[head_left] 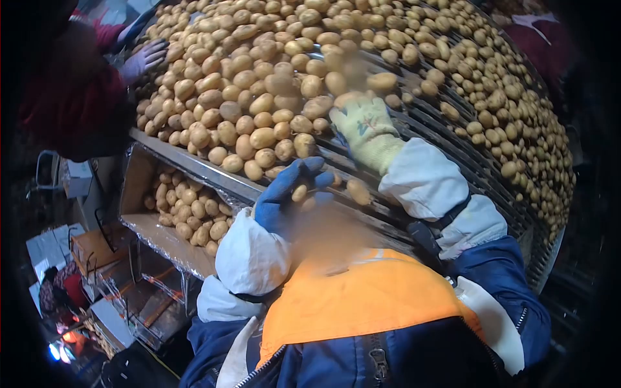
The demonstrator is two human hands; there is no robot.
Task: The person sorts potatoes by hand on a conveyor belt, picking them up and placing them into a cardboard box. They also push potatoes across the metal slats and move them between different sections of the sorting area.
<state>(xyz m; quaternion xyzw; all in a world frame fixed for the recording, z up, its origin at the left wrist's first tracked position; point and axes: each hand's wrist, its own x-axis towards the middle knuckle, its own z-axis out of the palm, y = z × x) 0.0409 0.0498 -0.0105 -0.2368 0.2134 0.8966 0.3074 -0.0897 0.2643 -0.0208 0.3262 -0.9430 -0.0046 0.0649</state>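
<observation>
Looking down from the head view, I see my left hand (288, 197) with fingers curled around a small potato (299, 193); my right hand (362, 126) lies flat, farther out, fingers touching the potato heap (259, 97).

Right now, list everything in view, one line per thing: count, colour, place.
potatoes: too many to count, tan, spread across the roller belt
roller belt: one, grey metal bars, slanting across the upper right
chute: one, metal, lower left below the belt, holding more potatoes
co-worker's hand: one, pale purple glove, upper left on the potatoes
left hand: one, blue glove, closed on a small potato
right hand: one, pale yellow-green glove, reaching among the potatoes
</observation>
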